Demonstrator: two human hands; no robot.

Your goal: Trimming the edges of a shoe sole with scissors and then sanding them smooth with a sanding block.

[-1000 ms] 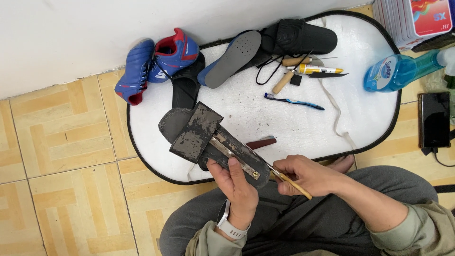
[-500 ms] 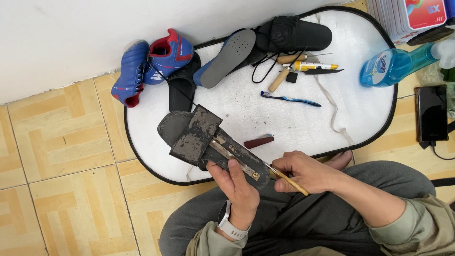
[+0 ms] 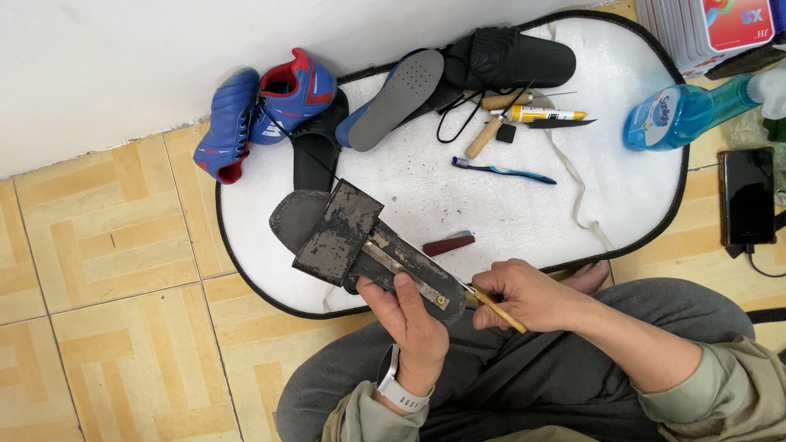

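Left hand [image 3: 413, 315] clamped on worn black sandal [image 3: 360, 250], thumb across its sole, held tilted over near edge of white mat [image 3: 524, 221]. Right hand [image 3: 528, 295] closed round wooden-handled awl [image 3: 495, 309], tip touching sandal's heel end. Small dark red block [image 3: 448, 244] just beside sandal, on mat. Toothbrush [image 3: 501, 170], yellow tube [image 3: 544, 114] and second wooden-handled tool [image 3: 485, 135] near mat's middle and far edge. Grey insole [image 3: 399, 98] and black slide [image 3: 512, 59] along far edge. Blue-and-red shoes [image 3: 266, 110] at far left corner, partly on tiled floor [image 3: 106, 327]. Blue spray bottle [image 3: 684, 110] and phone [image 3: 747, 196] off right edge.
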